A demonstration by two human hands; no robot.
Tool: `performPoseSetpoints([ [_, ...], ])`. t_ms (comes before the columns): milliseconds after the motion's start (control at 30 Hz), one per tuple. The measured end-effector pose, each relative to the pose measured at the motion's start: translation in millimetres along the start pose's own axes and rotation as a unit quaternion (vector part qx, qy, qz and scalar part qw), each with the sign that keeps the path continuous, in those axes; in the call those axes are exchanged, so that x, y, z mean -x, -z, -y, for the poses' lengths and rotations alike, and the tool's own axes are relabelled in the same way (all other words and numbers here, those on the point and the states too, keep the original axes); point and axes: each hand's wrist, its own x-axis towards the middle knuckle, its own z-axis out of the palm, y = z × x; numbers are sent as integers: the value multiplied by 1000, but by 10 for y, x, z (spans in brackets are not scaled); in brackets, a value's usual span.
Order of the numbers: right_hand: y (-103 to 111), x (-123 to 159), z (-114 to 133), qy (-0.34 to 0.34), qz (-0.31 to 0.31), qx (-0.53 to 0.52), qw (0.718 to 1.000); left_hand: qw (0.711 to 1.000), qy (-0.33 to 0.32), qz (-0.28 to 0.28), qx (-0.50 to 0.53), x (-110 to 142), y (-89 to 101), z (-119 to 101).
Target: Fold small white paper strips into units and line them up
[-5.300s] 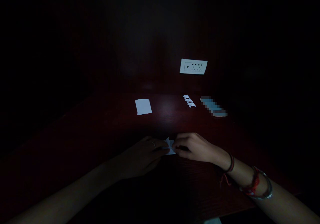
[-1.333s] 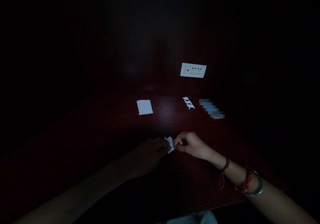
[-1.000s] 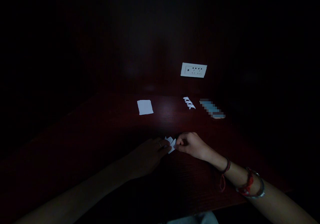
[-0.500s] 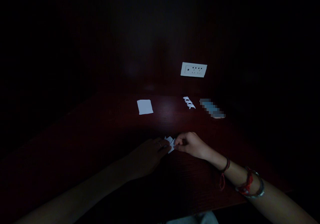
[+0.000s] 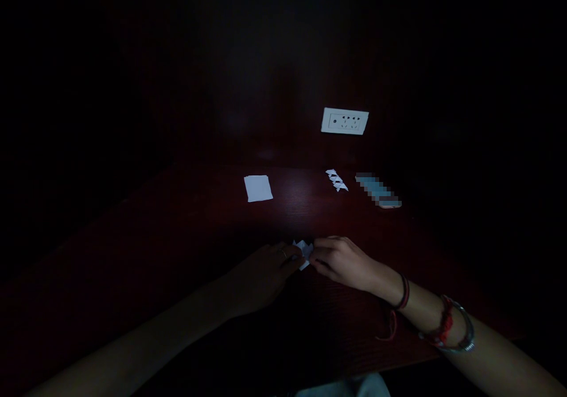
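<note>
A small piece of folded white paper (image 5: 305, 249) with pointed corners lies between my hands, low over the dark red table. My left hand (image 5: 270, 273), with a ring on one finger, pinches its left side between thumb and fingers. From the right, my right hand (image 5: 343, 261) has its fingers closed at the paper's right edge. The fingertips of both hands cover parts of the paper. Red cords and a bangle circle my right wrist and forearm.
A stack of square white paper (image 5: 258, 188) lies at the back of the table (image 5: 186, 208). Several folded paper pieces (image 5: 336, 180) sit in a row to its right, beside a phone (image 5: 378, 191). A socket plate (image 5: 344, 121) is on the wall behind.
My right hand has turned slightly, its fingers shifting along the paper's right edge, and its forearm has moved a little right. My left hand stays nearly still on the paper.
</note>
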Motion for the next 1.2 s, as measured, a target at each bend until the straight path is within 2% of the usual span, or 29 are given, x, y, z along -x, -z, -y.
performPoseSetpoints([
  [100,-2,3,-19,30,12,33,999,1000,3,-4,13,-2,-1,9],
  [233,14,13,-14,35,30,29,999,999,9,-14,44,-1,2,21],
  [333,48,26,11,30,45,7,999,998,9,-22,54,3,13,18],
  [467,92,33,24,19,55,-29,998,999,8,1,40,0,13,24],
  [567,105,33,-8,37,64,-72,995,999,6,11,44,-7,-17,62],
  [700,96,37,-84,35,50,-102,993,998,0,11,60,-14,-41,111],
  [800,80,40,-118,22,33,-89,995,998,-3,10,63,-21,-27,116],
  [1200,101,48,-20,44,47,1,998,998,2,-3,61,-28,-26,101],
])
